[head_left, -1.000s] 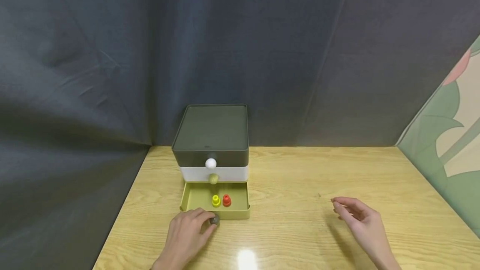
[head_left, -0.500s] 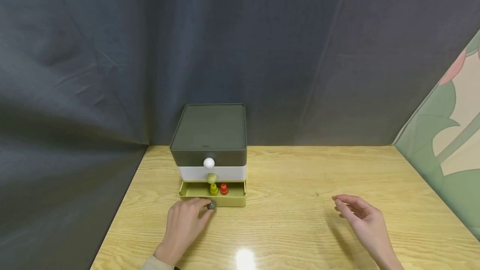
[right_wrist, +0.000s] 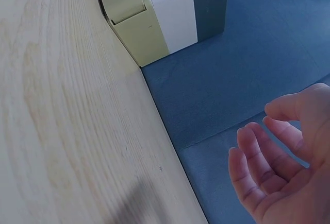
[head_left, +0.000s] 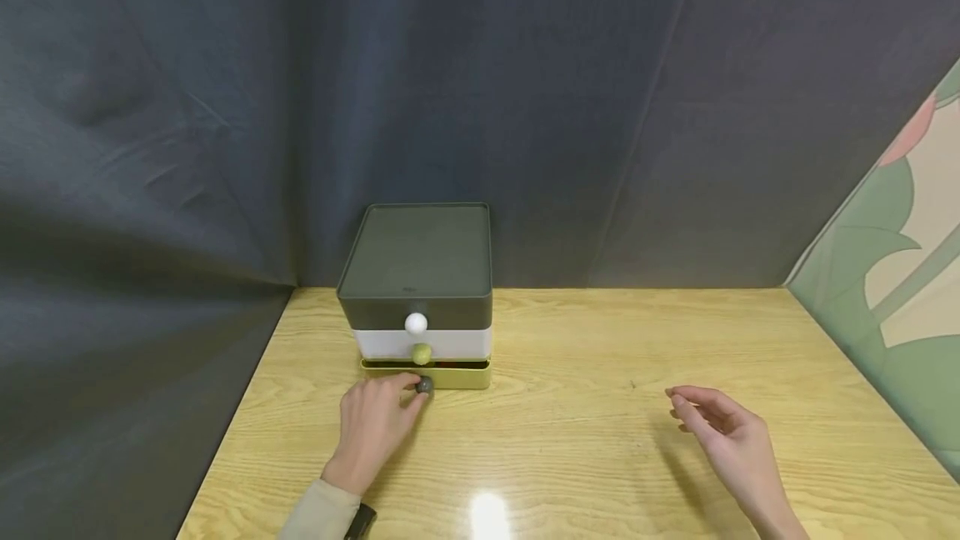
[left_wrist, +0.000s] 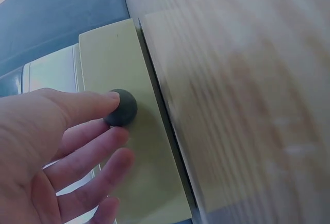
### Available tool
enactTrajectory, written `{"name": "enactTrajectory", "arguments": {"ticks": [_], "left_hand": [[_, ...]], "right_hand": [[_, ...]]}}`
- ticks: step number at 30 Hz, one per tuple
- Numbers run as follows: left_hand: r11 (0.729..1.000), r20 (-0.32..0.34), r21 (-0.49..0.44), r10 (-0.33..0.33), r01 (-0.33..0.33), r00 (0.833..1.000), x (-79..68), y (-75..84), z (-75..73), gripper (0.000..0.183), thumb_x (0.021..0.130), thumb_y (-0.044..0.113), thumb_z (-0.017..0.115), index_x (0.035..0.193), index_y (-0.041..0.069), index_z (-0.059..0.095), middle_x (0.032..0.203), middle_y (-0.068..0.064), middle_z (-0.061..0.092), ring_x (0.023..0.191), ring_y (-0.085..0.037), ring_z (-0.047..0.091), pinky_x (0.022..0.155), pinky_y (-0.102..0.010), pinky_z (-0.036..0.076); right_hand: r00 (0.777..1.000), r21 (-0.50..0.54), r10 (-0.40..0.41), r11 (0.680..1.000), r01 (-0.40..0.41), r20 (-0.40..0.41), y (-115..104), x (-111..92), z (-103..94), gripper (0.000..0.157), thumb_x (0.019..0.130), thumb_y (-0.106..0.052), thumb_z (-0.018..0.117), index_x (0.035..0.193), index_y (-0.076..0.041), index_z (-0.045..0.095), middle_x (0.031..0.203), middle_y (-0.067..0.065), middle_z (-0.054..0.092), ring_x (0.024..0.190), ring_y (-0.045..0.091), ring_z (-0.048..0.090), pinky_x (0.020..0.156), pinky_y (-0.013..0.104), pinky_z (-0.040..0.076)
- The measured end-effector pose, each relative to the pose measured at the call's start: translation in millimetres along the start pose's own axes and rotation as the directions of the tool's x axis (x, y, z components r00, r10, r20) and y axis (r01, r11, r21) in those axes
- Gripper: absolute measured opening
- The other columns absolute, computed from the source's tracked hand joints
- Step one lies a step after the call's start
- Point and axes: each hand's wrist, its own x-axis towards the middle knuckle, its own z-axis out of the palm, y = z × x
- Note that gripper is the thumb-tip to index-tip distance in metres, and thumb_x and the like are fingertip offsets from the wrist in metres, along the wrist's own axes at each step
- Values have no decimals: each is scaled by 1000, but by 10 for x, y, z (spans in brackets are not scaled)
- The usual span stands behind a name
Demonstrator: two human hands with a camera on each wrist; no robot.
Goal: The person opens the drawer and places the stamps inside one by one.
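Observation:
A small three-tier drawer cabinet (head_left: 420, 252) stands on the table, dark grey on top, white in the middle, olive green below. Its bottom green drawer (head_left: 465, 378) juts out a little at the front. My left hand (head_left: 375, 423) pinches that drawer's dark round knob (left_wrist: 124, 108) between thumb and fingers. Through the narrow gap a bit of a red piece (head_left: 447, 364) shows inside; the rest of the drawer's contents is hidden. Off to the right, my right hand (head_left: 723, 440) hovers over the table with loosely bent fingers, holding nothing.
The white drawer has a green knob (head_left: 422, 353), and the grey one a white knob (head_left: 416, 323); both drawers sit flush. Dark cloth (head_left: 555, 107) hangs behind and to the left of the wooden table (head_left: 570, 407). A leaf-patterned panel (head_left: 915, 307) borders the right side.
My left hand has pushed the green drawer back toward the cabinet, so the yellow and red pieces inside have slid almost out of sight. The right hand has hardly moved.

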Motion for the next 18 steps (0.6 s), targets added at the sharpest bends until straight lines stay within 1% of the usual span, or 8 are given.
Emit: {"name": "enactTrajectory", "arguments": {"ticks": [4, 8, 11, 13, 16, 18], "left_hand": [[999, 25, -13, -37, 38, 999, 63, 1, 34, 22, 82, 30, 92, 100, 19, 86, 86, 5, 83, 43, -2, 25, 43, -21, 26], [998, 31, -20, -61, 61, 998, 110, 10, 73, 23, 83, 33, 92, 100, 19, 86, 87, 6, 83, 43, -3, 31, 44, -23, 29], [997, 36, -23, -73, 74, 997, 128, 11, 85, 22, 83, 34, 91, 100, 21, 86, 88, 7, 83, 46, -6, 44, 46, -24, 33], [997, 46, -26, -73, 75, 996, 133, -1, 81, 22, 85, 35, 90, 100, 20, 86, 88, 5, 83, 48, -9, 51, 47, -25, 36], [997, 52, -32, -63, 64, 997, 120, -23, 4, 24, 88, 37, 88, 103, 18, 85, 92, 0, 83, 58, -16, 66, 50, -29, 44], [998, 54, -46, -50, 52, 997, 78, -41, -119, 29, 90, 38, 85, 109, 15, 83, 100, -5, 83, 71, -23, 74, 57, -35, 54]], "right_hand": [[1000, 9, -6, 1000, 6, -4, -12, -22, 12, 34, 107, -31, 67, 128, -5, 73, 108, -29, 73, 93, -1, 72, 79, 20, 59], [1000, 23, -22, 999, 22, -14, -16, -38, 18, 32, 107, -28, 67, 127, -3, 73, 110, -26, 75, 92, -2, 72, 79, 20, 59], [999, 26, -35, 999, 35, -13, -14, -38, 28, 31, 107, -27, 67, 126, -3, 73, 109, -25, 76, 92, -2, 72, 79, 20, 59], [999, 29, -46, 999, 46, -13, -19, -30, 39, 31, 107, -26, 67, 126, -3, 74, 109, -26, 75, 92, -2, 72, 79, 20, 60], [996, 36, -78, 996, 79, -32, -40, -11, 36, 30, 107, -23, 67, 126, -1, 73, 107, -30, 73, 92, -5, 72, 78, 18, 59], [993, 9, -103, 995, 104, -59, -67, -9, 5, 30, 107, -23, 67, 127, -1, 73, 107, -33, 71, 93, -9, 70, 78, 14, 57]]}}
